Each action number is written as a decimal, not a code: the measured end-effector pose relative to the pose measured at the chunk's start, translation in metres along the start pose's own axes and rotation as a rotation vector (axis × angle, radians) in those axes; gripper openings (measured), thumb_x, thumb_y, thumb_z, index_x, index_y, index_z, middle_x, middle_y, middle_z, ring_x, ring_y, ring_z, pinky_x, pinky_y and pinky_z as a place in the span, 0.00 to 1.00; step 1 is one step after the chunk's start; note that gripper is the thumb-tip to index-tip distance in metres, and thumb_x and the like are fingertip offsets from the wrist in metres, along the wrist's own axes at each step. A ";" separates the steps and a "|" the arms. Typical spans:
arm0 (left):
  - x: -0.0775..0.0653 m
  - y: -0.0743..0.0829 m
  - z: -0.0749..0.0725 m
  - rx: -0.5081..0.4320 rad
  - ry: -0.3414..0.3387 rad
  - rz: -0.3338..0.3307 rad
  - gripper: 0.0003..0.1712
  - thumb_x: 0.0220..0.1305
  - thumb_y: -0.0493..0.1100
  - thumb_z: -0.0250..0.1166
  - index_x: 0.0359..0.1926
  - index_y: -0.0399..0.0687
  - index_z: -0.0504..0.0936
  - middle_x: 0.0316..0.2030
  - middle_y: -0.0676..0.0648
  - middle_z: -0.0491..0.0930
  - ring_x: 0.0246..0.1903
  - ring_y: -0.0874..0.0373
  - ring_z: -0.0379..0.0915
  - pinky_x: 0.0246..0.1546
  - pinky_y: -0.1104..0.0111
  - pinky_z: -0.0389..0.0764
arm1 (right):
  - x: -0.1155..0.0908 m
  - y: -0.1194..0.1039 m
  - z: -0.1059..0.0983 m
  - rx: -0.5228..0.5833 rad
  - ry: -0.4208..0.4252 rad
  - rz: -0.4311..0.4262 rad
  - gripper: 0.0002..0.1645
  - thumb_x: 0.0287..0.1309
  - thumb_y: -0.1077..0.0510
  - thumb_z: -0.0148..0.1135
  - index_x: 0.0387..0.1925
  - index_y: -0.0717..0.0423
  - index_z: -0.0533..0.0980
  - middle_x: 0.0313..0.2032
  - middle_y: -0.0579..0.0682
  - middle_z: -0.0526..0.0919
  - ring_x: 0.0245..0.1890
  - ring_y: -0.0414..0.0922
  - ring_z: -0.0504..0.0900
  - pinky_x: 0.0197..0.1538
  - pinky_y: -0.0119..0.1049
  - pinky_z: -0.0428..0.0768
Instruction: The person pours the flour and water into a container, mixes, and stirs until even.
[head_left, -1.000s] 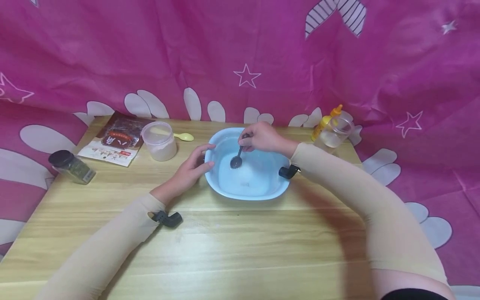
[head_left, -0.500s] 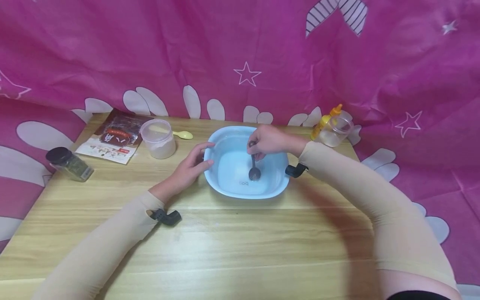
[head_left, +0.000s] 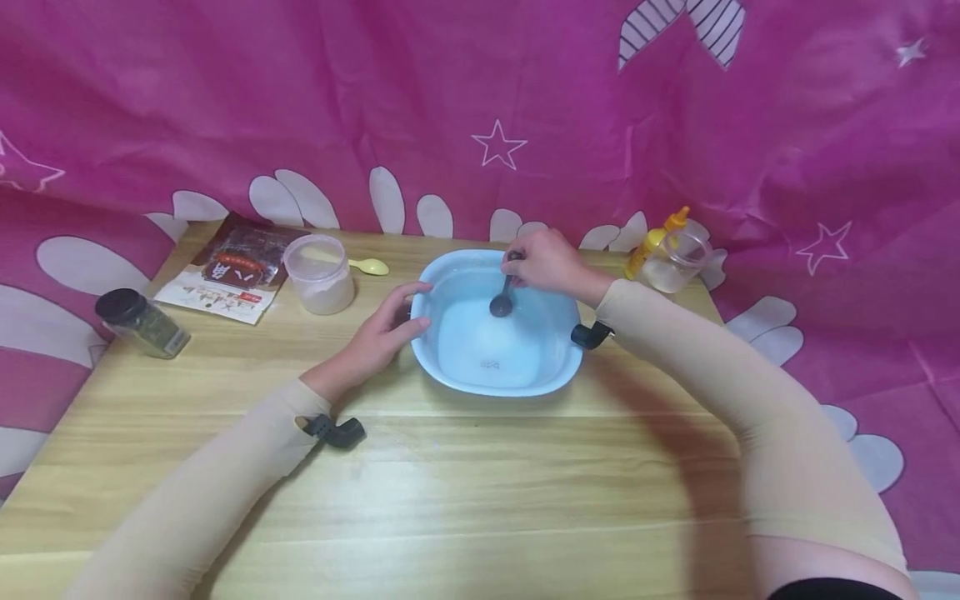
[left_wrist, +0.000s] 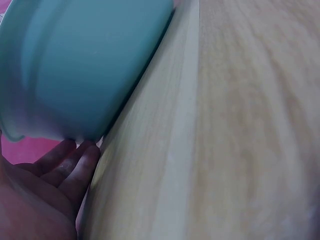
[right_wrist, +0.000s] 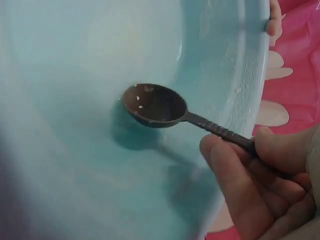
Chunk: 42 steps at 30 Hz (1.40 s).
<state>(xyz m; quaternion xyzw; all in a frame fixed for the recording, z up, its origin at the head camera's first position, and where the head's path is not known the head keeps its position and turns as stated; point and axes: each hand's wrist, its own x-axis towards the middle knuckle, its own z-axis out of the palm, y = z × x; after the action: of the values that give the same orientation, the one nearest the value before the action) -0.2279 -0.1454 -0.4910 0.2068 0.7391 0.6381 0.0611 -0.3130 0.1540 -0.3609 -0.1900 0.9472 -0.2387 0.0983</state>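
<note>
A dark brown spoon (right_wrist: 157, 106) with a few pale flecks in its bowl is tilted inside the light blue basin (head_left: 495, 388). My right hand (head_left: 551, 265) pinches its handle between thumb and fingers, over the basin's far right part. A shadow of the spoon falls on the basin's inside in the right wrist view. My left hand (head_left: 382, 329) holds the basin's left rim. There the thumb and a finger lie at the rim, while other fingers (left_wrist: 82, 172) touch the outer wall from below in the left wrist view.
Left of the basin stand a clear tub (head_left: 324, 287) of pale powder, a yellow spoon (head_left: 371, 267), a brown and white packet (head_left: 228, 271) and a black-capped jar (head_left: 142, 323) on its side. A yellow bottle (head_left: 651, 246) and a clear cup (head_left: 672, 262) stand back right.
My right hand has carried the spoon rightward and toward the basin's near side, then back up toward its far side. The left hand has stayed at the rim.
</note>
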 end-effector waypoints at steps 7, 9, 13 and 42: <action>0.003 0.001 0.000 -0.005 -0.005 0.015 0.33 0.84 0.41 0.62 0.83 0.49 0.65 0.72 0.28 0.75 0.72 0.34 0.74 0.70 0.40 0.78 | -0.013 0.003 -0.008 -0.046 -0.128 0.030 0.10 0.77 0.59 0.70 0.45 0.62 0.90 0.30 0.50 0.90 0.32 0.44 0.92 0.43 0.39 0.87; 0.003 0.001 0.000 -0.006 -0.007 0.012 0.33 0.84 0.41 0.62 0.83 0.49 0.65 0.72 0.28 0.75 0.72 0.34 0.74 0.70 0.40 0.78 | -0.015 0.001 -0.006 0.007 -0.207 0.020 0.09 0.77 0.60 0.70 0.46 0.64 0.90 0.33 0.51 0.91 0.33 0.45 0.93 0.43 0.37 0.90; 0.002 0.000 0.000 0.001 -0.001 -0.001 0.33 0.84 0.42 0.62 0.83 0.52 0.65 0.72 0.30 0.75 0.72 0.35 0.74 0.70 0.42 0.78 | -0.014 -0.005 0.000 0.113 -0.265 -0.022 0.09 0.76 0.61 0.70 0.47 0.65 0.89 0.36 0.53 0.92 0.35 0.46 0.95 0.44 0.38 0.92; 0.001 0.001 0.002 -0.009 -0.002 0.011 0.33 0.83 0.41 0.63 0.83 0.50 0.65 0.70 0.28 0.77 0.69 0.34 0.77 0.61 0.65 0.84 | -0.016 -0.019 0.024 0.401 -0.359 0.008 0.12 0.75 0.62 0.72 0.50 0.70 0.88 0.38 0.57 0.93 0.42 0.53 0.95 0.49 0.41 0.92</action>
<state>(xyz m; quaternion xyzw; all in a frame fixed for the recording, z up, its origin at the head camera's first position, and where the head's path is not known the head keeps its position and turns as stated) -0.2279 -0.1435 -0.4903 0.2113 0.7350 0.6416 0.0594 -0.2859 0.1352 -0.3709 -0.2023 0.8491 -0.3838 0.3012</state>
